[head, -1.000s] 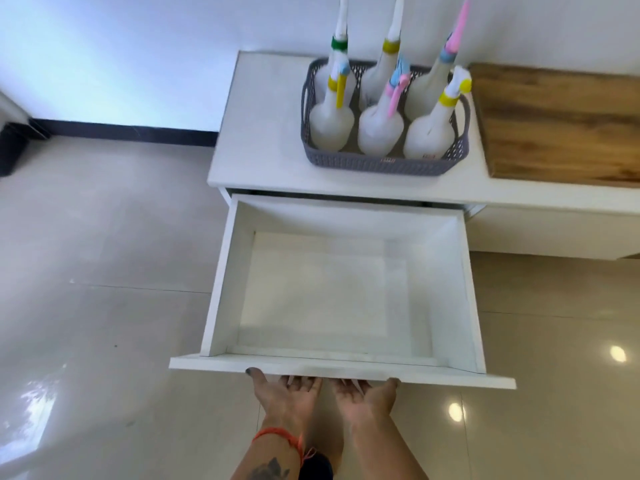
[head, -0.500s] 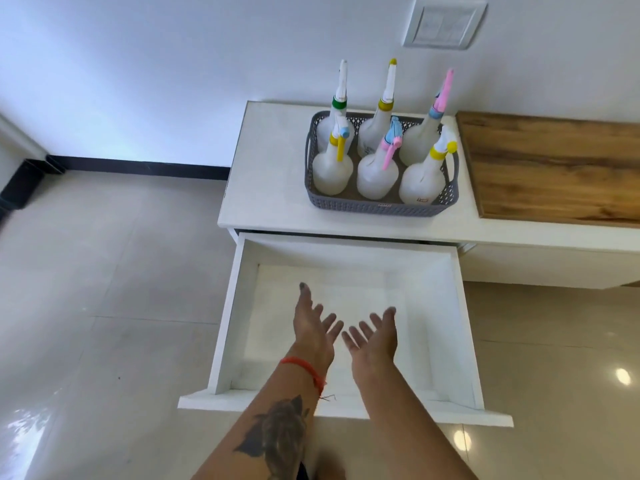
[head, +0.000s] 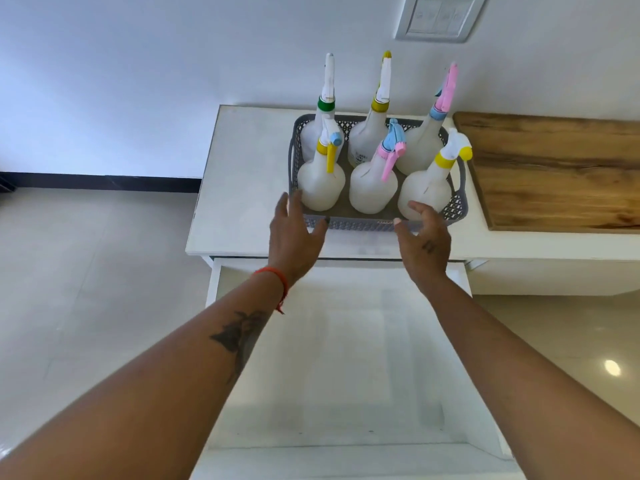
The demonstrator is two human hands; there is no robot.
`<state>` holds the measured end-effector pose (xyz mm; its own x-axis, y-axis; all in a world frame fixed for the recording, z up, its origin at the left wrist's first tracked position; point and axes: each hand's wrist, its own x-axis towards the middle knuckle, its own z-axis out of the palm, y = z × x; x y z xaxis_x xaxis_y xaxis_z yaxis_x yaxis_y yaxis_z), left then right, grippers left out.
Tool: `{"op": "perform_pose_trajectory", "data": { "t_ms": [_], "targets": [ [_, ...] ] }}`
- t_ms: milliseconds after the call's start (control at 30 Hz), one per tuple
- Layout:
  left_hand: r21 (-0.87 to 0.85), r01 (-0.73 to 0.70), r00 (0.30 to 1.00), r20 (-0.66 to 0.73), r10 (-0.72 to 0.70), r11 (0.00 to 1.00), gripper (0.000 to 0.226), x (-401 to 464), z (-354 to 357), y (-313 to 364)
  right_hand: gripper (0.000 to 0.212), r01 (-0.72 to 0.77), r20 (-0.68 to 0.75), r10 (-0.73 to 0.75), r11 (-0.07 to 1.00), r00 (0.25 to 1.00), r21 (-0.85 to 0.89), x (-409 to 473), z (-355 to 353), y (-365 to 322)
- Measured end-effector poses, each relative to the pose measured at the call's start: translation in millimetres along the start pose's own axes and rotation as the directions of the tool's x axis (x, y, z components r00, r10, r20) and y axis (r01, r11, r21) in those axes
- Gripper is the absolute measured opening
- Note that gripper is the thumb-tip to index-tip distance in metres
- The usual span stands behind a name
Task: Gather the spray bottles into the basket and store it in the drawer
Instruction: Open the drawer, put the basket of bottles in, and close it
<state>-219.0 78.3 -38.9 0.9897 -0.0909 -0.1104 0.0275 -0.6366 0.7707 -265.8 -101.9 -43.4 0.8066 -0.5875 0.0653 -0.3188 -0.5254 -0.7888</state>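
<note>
Reaching forward over the open drawer [head: 346, 341], I have both hands at the near wall of the grey basket [head: 360, 224]. My left hand [head: 294, 233] is spread wide, fingers up by the basket's near left corner and thumb close to the front wall; whether it touches I cannot tell. My right hand [head: 424, 237] is also open, fingers curled loosely near the right end of the front rim, holding nothing. A red string [head: 273, 277] circles my left wrist.

The basket sits on the white surface [head: 239, 188], against the back wall, with six spray bottles [head: 322, 185] standing upright inside in two rows of three. Their triggers and collars are green, yellow, pink and blue, and the tall nozzles of the back row rise well above the rim. The front right bottle [head: 427, 188] leans toward the basket's right handle.

Just to the right of the basket lies a wooden board [head: 554, 168], its edge near the basket's side. A switch plate [head: 440, 15] is on the wall above. The drawer beneath my arms is pulled out, its white bottom bare. Pale floor tiles [head: 86, 271] spread to the left, with a dark skirting strip [head: 104, 181] along the wall.
</note>
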Motion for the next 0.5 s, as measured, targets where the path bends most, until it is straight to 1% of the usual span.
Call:
{"op": "perform_pose_trajectory", "data": {
  "t_ms": [67,100,133,167,233,267,333,400,433,500],
  "targets": [
    [0.005,0.026,1.000,-0.009,-0.026,1.000,0.071,15.8,-0.3,-2.6,0.035,0.013,-0.066,-0.017,0.998,0.998,-0.066,15.9,-0.7,5.6],
    [-0.005,0.049,0.999,-0.009,-0.049,0.999,0.073,23.0,0.5,-3.4,0.036,-0.013,-0.109,0.003,0.995,0.994,-0.094,23.1,0.7,8.1],
    [-0.018,0.074,0.997,-0.007,-0.074,0.997,0.075,29.5,1.8,-4.1,0.038,-0.069,-0.165,0.050,0.992,0.985,-0.110,29.6,3.5,10.0],
    [-0.034,0.098,0.995,-0.001,-0.098,0.995,0.078,35.3,3.9,-4.5,0.042,-0.157,-0.228,0.131,0.983,0.965,-0.099,35.3,7.3,11.4],
    [-0.077,0.158,0.987,0.021,-0.157,0.984,0.084,43.1,9.6,-5.2,0.057,-0.356,-0.320,0.342,0.934,0.883,0.017,42.1,15.7,11.7],
    [-0.105,0.194,0.981,0.033,-0.191,0.975,0.086,46.4,13.6,-5.9,0.065,-0.432,-0.335,0.440,0.896,0.833,0.103,45.4,20.2,11.5],
    [-0.184,0.260,0.966,0.055,-0.254,0.948,0.092,51.9,21.5,-7.6,0.077,-0.541,-0.307,0.610,0.791,0.730,0.285,51.6,28.3,10.9],
    [-0.285,0.304,0.953,0.080,-0.293,0.909,0.096,57.9,26.0,-10.0,0.086,-0.593,-0.248,0.713,0.690,0.656,0.415,57.7,32.1,12.4],
    [-0.325,0.318,0.948,0.091,-0.305,0.891,0.097,61.1,26.9,-11.5,0.087,-0.598,-0.236,0.727,0.672,0.645,0.436,60.8,32.4,14.5],
    [-0.357,0.338,0.941,0.103,-0.323,0.871,0.096,65.8,26.9,-14.9,0.086,-0.593,-0.236,0.710,0.691,0.663,0.413,67.1,28.7,21.3]
  ]
}}
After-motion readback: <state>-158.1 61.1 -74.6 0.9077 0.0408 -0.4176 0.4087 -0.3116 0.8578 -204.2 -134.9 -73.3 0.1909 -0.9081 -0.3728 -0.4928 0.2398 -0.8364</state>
